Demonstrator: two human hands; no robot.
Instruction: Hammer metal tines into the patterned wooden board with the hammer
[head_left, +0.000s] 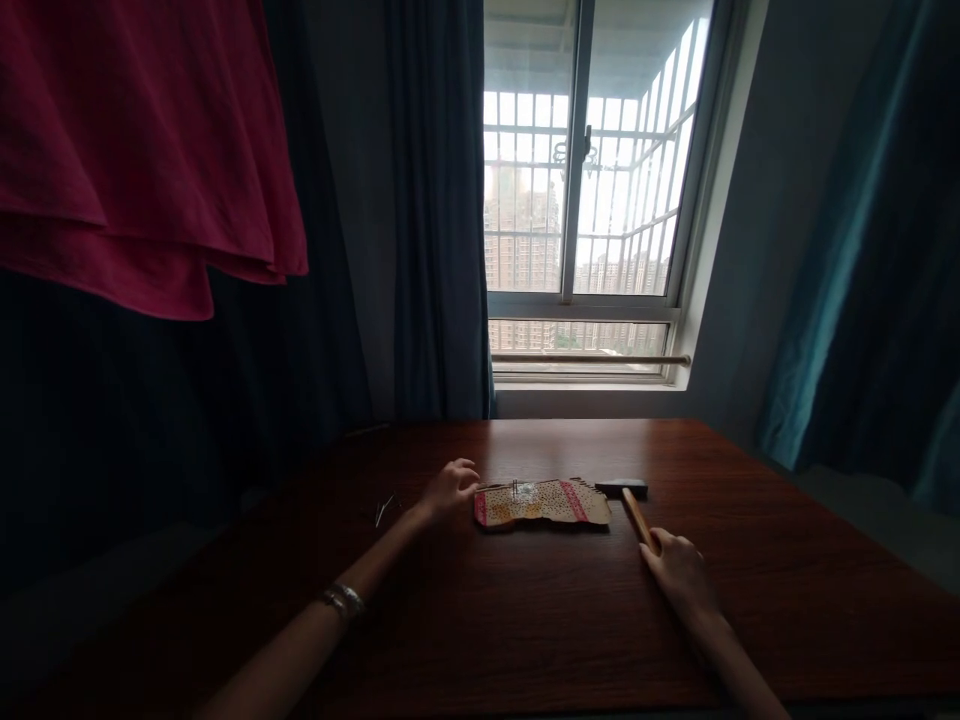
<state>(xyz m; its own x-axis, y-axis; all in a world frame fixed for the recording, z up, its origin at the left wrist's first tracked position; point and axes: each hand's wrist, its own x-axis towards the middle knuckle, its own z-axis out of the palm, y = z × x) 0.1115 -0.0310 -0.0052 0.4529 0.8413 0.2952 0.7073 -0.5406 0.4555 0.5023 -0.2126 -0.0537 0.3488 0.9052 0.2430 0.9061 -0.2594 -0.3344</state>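
A hammer [636, 515] with a dark head and a pale wooden handle is in my right hand [679, 570], whose fingers wrap round the handle's lower end. The head rests at or just above the table, right of a flat piece of cardboard [555, 505] with pink bands and dark specks. At the cardboard's left end is my left hand [450, 487], fingers slightly bent and apart, with nothing clearly held. A thin upright piece, perhaps a nail [514, 489], shows at the cardboard's far edge. Several thin metal pieces, possibly nails [385, 510], lie left of my left hand.
The brown wooden table [555, 620] reaches to the wall below a barred window [577, 200]. Dark blue curtains [439, 210] hang beside it, and a red cloth [150, 150] hangs at the upper left. A bracelet [343, 600] circles my left wrist.
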